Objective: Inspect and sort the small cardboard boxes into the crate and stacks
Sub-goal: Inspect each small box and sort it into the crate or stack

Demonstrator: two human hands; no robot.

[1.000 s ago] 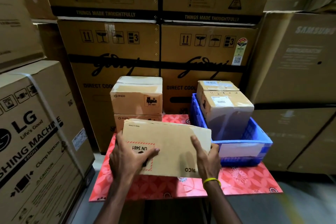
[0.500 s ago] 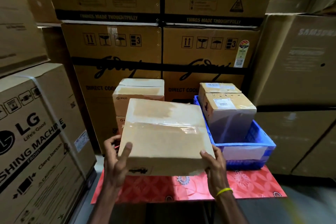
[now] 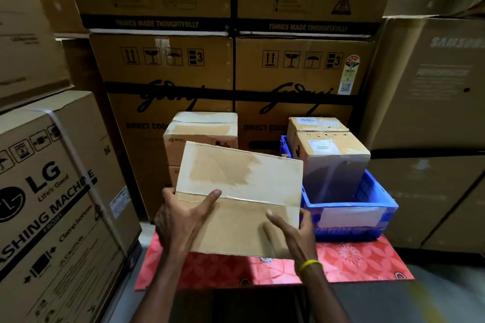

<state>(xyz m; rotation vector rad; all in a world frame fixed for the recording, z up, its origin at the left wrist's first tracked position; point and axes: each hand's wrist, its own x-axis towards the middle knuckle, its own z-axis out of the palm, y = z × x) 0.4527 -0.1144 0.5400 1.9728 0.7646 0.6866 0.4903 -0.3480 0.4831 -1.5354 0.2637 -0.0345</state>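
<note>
The left hand (image 3: pixel 181 220) grips the left edge of a small box (image 3: pixel 241 191). Its thumb lies flat on the top and its fingers curl round the side. The right hand (image 3: pixel 294 233) grips the right bottom corner the same way, thumb on top and fingers round the edge. It wears a yellow band (image 3: pixel 309 265) on the wrist.

The small box is up in the air over a red table (image 3: pixel 354 257), tilted, with its big taped face up toward the camera.

At 2 o'clock from the small box sits a blue crate (image 3: pixel 378 191) on the red table. Two brown boxes (image 3: pixel 330 160) stand in the crate, one behind the other, touching.

At 11 o'clock, behind the small box, is a stack of boxes (image 3: pixel 202 134), partly hidden by it.

At 9 o'clock stands a big LG box (image 3: pixel 52 204). At 12 o'clock, big Godrej boxes (image 3: pixel 301 73) are piled high like a wall. At 3 o'clock stands a big Samsung box (image 3: pixel 433 86).
</note>
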